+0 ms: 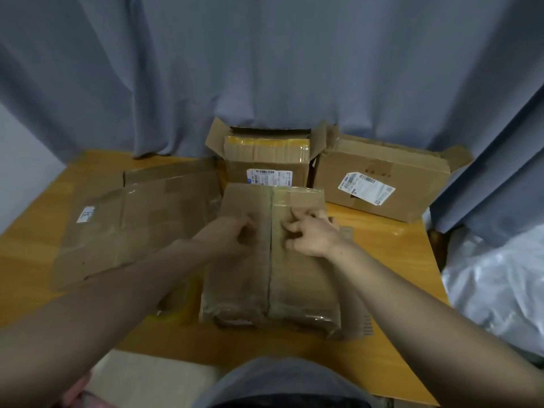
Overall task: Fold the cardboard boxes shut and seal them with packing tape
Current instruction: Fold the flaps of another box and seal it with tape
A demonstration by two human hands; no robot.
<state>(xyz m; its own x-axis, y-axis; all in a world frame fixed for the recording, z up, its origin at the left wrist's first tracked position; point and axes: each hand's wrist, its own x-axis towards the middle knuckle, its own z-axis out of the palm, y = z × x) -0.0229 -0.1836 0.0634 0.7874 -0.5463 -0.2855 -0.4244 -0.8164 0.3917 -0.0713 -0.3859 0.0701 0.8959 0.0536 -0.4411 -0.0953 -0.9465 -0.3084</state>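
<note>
Four cardboard pieces crowd the counter (pixel 382 231): the near box (pixel 294 278) at centre under both arms, a flattened carton (pixel 132 219) to its left, an open box (pixel 265 160) behind it, and a labelled box (pixel 379 178) at back right. My left grip (pixel 235 235) and right grip (pixel 309 235) sit either side of the near box's centre seam, fingers bent. Blur stops me telling whether either pinches anything. One yellowish tape roll (pixel 179 301) lies half hidden under my left forearm. A white plastic bag (pixel 494 284) is cut off at right.

wooden table (pixel 382 240) | flattened box (pixel 132 219) | closed box (pixel 300 284) | open box (pixel 265 160) | labelled box (pixel 382 169) | tape roll (pixel 179 304)
</note>
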